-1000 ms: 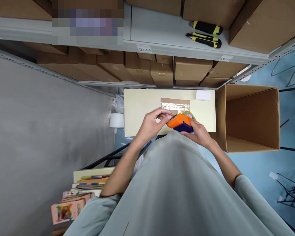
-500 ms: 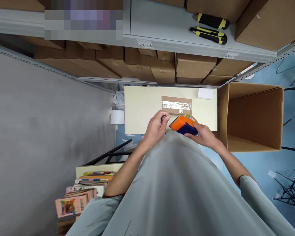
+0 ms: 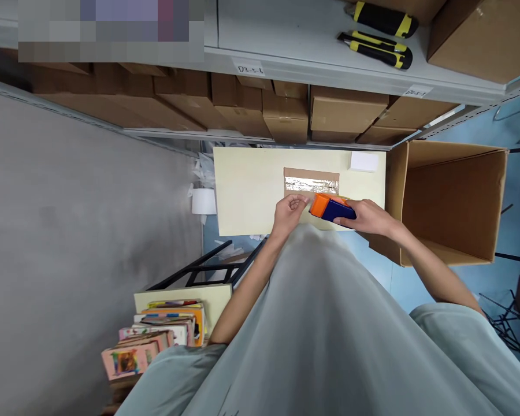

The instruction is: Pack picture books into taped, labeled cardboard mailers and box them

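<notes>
From far off I look through the head camera, with twelve o'clock at the top of my view. The thing in play is an orange and blue tool; I think it is for tape. It is held up close to the near edge of the cream bench, toward the right end. The right hand has its fingers clamped on the back part. The left hand is at nine o'clock from the tool, just beside its orange end. Those fingers are curled in, with the thumb close to the tips, but I cannot tell if they meet or pinch something thin. At about ten o'clock from the tool lies a flat brown box with shiny tape along it. My guess is that the step in hand is getting the tool ready beside that box. To me, the next move calls for a firm right grip and left fingers kept clear of the orange end. That end points to nine o'clock, tipped a bit toward ten, and the tool's long line runs from there to just past three. The box's long side runs nearly the same way, nine to three. A big open carton sits at three o'clock.
</notes>
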The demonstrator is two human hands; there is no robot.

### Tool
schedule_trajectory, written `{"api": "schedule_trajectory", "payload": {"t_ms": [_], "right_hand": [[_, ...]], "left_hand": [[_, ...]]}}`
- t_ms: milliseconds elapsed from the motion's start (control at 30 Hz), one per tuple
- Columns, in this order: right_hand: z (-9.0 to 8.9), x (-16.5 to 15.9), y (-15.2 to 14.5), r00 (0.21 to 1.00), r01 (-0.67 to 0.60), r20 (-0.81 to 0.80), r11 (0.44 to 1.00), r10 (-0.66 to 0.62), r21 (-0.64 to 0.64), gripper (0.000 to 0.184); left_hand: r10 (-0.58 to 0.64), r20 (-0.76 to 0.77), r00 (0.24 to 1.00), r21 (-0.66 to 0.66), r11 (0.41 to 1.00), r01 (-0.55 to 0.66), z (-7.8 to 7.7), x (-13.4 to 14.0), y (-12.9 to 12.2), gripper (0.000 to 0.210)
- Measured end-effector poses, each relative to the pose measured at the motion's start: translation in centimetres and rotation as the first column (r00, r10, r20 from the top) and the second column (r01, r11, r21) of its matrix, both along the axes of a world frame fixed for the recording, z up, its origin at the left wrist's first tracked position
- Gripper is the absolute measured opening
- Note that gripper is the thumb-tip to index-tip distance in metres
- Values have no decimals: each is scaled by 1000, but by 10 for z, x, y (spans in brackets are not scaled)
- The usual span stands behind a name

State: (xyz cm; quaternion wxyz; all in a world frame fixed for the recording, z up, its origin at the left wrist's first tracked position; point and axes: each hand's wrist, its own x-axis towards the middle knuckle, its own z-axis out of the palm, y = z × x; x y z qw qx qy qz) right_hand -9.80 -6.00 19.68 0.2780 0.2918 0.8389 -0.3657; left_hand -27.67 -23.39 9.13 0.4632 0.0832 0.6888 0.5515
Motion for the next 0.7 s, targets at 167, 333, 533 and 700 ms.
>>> {"api": "schedule_trajectory", "payload": {"t_ms": [167, 333, 533, 700], "right_hand": [[-6, -10, 25, 998, -38, 50, 990, 45, -135, 46], [-8, -1, 62, 991, 38, 130, 959, -1, -282, 55], [-23, 12, 111, 975, 83, 221, 947, -13, -310, 67], [-42, 14, 135, 967, 141, 252, 913, -44, -384, 75]], "left_hand": [[96, 17, 995, -16, 995, -96, -10, 6, 9, 33], [200, 1, 980, -75, 977, -200, -22, -18, 3, 31], [186, -50, 981, -111, 975, -191, -48, -16, 28, 24], [194, -163, 967, -157, 963, -220, -63, 6, 54, 12]]}}
